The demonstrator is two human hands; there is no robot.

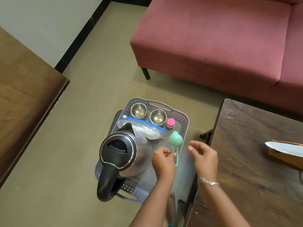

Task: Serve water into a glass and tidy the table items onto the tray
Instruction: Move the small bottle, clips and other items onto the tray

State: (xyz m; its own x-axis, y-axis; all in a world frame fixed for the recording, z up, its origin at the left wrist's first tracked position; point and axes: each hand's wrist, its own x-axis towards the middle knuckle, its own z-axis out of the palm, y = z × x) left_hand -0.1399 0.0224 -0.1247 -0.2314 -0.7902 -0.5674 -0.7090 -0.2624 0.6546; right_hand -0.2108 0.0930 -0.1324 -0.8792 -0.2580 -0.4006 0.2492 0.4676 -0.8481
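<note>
A grey plastic tray [184, 126] sits on a low stool between the tables. On it stand a steel electric kettle [124, 153] with a black lid and handle, two steel bowls [139, 110] [157, 117], a zip bag [144, 128] with a blue seal, a pink-capped bottle [170, 123] and a green long-handled tool [175, 140]. My left hand [162, 161] is over the tray's right side, fingertips pinching the green tool's handle. My right hand [204, 157] hovers just right of the tray, fingers loosely curled and holding nothing.
A dark wooden table [246, 169] stands at the right with a brown and white paper packet [285, 153] on it. Another wooden table [24, 95] is at the left. A pink sofa [213, 38] is behind, and tiled floor surrounds the tray.
</note>
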